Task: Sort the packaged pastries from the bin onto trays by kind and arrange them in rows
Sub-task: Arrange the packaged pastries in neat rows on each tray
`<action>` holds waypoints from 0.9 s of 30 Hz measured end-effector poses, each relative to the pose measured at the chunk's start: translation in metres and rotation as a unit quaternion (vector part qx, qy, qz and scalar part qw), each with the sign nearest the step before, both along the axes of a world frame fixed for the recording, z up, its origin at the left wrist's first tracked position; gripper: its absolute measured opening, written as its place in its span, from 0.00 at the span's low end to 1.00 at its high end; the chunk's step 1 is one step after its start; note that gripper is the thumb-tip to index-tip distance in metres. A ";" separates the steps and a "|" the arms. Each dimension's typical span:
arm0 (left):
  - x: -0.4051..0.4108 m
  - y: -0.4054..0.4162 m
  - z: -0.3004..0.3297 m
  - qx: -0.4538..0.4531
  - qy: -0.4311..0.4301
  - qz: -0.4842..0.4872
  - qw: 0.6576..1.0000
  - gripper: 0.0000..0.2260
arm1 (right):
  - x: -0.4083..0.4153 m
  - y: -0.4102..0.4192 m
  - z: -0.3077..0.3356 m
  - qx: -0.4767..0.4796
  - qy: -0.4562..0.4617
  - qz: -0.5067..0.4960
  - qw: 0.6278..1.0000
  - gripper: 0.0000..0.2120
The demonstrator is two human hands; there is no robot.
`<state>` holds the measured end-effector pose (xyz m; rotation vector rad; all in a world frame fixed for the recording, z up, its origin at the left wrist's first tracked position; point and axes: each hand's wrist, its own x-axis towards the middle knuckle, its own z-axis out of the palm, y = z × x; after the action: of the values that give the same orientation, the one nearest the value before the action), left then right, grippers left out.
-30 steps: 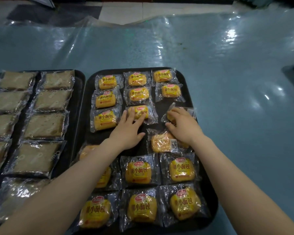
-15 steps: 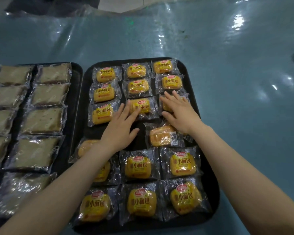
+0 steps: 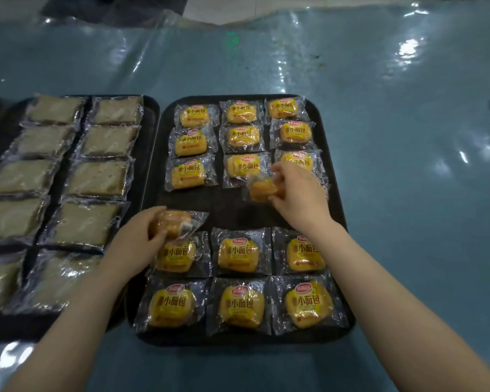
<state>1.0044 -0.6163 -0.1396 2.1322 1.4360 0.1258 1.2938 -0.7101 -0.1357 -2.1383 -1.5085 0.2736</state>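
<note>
Head view: two black trays sit side by side on a blue table (image 3: 408, 114) covered with shiny clear plastic. On the right tray (image 3: 340, 210), small yellow bread packs lie in rows of three: three rows at the far end, two rows at the near end, and a bare strip of tray between them. The left hand (image 3: 130, 241) is over the left part of that strip, fingers and thumb curled round a bread pack (image 3: 178, 223) turned label-down, so its plain brown side and a clear wrapper flap show. This pack is held just above the left pack of the fourth row (image 3: 177, 256), partly covering it. The right hand (image 3: 297, 193) is over the right part of the strip, pinching another bread pack (image 3: 262, 189) between thumb and fingertips; it is tilted and blurred, just in front of the middle pack of the third row (image 3: 242, 166), and whether they touch cannot be told. The left tray (image 3: 150, 154) holds pale brown cake slices in clear wrappers (image 3: 96, 179), laid in two columns, touching one another.
</note>
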 end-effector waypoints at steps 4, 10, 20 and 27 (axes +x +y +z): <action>-0.006 -0.011 -0.011 -0.002 0.011 -0.009 1.000 0.28 | -0.017 0.003 -0.009 0.060 -0.049 0.004 0.997 0.13; -0.005 -0.001 -0.013 0.024 0.035 -0.026 0.999 0.30 | -0.025 -0.007 -0.017 -0.075 -0.053 0.099 0.991 0.19; 0.000 0.010 -0.020 0.010 0.013 0.038 0.999 0.19 | -0.023 -0.028 -0.024 -0.082 0.000 0.090 0.993 0.15; 0.011 0.031 -0.010 -0.069 -0.140 0.115 0.981 0.10 | -0.031 -0.011 -0.030 -0.048 -0.020 0.039 0.998 0.14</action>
<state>1.0152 -0.5849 -0.1493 1.7532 1.4700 0.3863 1.2633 -0.7213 -0.1656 -2.1729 -1.6350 0.3406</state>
